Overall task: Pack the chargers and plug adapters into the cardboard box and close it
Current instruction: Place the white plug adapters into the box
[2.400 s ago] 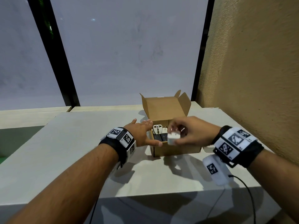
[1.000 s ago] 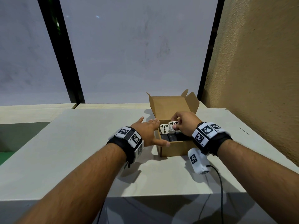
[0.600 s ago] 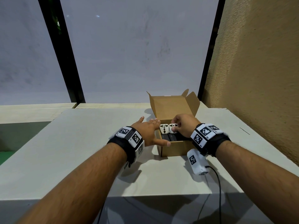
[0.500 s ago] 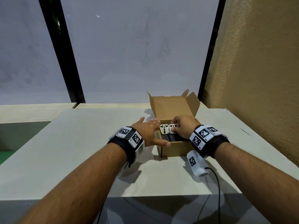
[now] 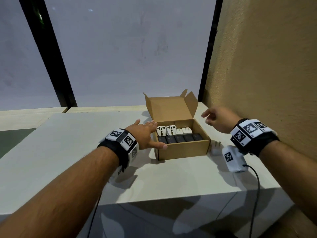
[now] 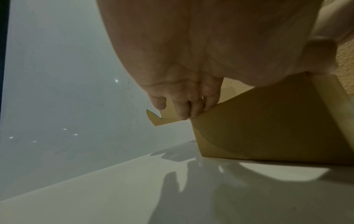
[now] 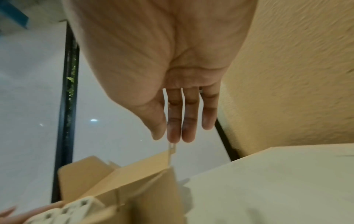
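Out of the box came my right hand (image 5: 218, 121); now it hangs beside it, fingers loose, holding nothing. Nearest, my left hand (image 5: 145, 134) lies flat against the brown cardboard box (image 5: 183, 149) (lid up). Farther in sit black chargers (image 5: 179, 139), then white plug adapters (image 5: 166, 131).

Left arm: bare forearm reaching forward, black strap with white marker blocks at the wrist. Left hand (image 5: 145, 134): palm down, fingers (image 6: 182, 109) straight and held together, thumb spread toward the person; nothing gripped.

Right arm: bare forearm reaching forward from the right, matching strap and marker blocks at the wrist, a white camera unit hanging beneath. Right hand (image 5: 217, 120): raised, palm down, fingers (image 7: 189, 121) extended and slightly apart, thumb alongside; nothing held.
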The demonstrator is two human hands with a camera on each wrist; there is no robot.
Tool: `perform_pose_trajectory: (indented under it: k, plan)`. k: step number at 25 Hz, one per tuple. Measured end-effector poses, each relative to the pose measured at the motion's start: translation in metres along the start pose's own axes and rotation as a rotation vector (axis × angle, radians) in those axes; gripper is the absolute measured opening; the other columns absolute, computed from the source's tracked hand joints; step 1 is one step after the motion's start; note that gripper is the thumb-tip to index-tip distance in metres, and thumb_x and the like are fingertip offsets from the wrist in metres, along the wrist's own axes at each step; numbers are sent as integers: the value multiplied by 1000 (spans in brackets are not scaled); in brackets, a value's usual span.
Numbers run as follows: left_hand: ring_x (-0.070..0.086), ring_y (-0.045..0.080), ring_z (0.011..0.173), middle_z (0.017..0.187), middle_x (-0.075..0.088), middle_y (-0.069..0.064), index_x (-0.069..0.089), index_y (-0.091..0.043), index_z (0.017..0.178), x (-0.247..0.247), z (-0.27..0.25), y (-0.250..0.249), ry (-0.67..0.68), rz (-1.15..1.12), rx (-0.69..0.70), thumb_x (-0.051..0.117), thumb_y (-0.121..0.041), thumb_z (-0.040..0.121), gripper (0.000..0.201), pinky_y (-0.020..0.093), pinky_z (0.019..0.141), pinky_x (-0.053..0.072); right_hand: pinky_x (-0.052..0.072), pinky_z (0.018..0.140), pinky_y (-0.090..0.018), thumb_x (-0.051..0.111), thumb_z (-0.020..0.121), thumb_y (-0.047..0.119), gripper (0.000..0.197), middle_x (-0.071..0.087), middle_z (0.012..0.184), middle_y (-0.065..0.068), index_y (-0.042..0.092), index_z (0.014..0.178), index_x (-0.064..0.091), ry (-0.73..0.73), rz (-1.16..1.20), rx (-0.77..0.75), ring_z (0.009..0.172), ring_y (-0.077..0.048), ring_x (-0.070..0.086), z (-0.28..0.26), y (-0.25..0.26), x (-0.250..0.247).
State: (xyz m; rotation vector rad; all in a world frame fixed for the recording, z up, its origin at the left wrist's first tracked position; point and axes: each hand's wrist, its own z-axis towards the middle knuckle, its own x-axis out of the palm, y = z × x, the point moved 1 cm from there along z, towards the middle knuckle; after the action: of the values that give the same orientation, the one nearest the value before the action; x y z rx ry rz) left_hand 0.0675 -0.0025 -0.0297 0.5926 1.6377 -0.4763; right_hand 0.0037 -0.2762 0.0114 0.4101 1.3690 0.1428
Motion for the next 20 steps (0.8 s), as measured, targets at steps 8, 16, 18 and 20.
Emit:
perform_pose_trajectory:
  k: [8, 16, 18, 20]
  plan:
    - [11, 16, 148, 162, 6, 0, 8, -21, 155, -1, 2, -2, 22, 38, -6, 24, -90, 62, 117, 43, 120, -3, 39, 82, -23, 61, 88, 39, 32, 59, 105, 10, 23, 116, 63, 314, -195, -91, 97, -14, 59, -43, -39, 13]
    - [10, 17, 149, 162, 5, -1, 7, -20, 154, -6, -3, -7, 34, 57, -40, 33, -84, 74, 106, 42, 121, -2, 43, 86, -27, 64, 87, 26, 40, 61, 123, -7, 21, 125, 55, 177, -284, -19, 104, -22, 56, -26, -32, -2]
    - [10, 16, 149, 162, 5, -1, 7, -20, 154, -7, -3, -8, 35, 53, -37, 34, -83, 74, 105, 42, 121, -2, 45, 95, -37, 53, 91, 14, 41, 53, 130, -12, 18, 132, 47, 12, -189, 23, 114, -29, 54, -14, -22, -13]
    - [11, 16, 148, 163, 5, 0, 8, -19, 154, -7, -4, -8, 33, 55, -31, 33, -84, 74, 106, 43, 121, -1, 46, 98, -39, 46, 91, 3, 46, 42, 134, -14, 19, 133, 44, -71, -100, 11, 117, -33, 52, -7, -7, -14]
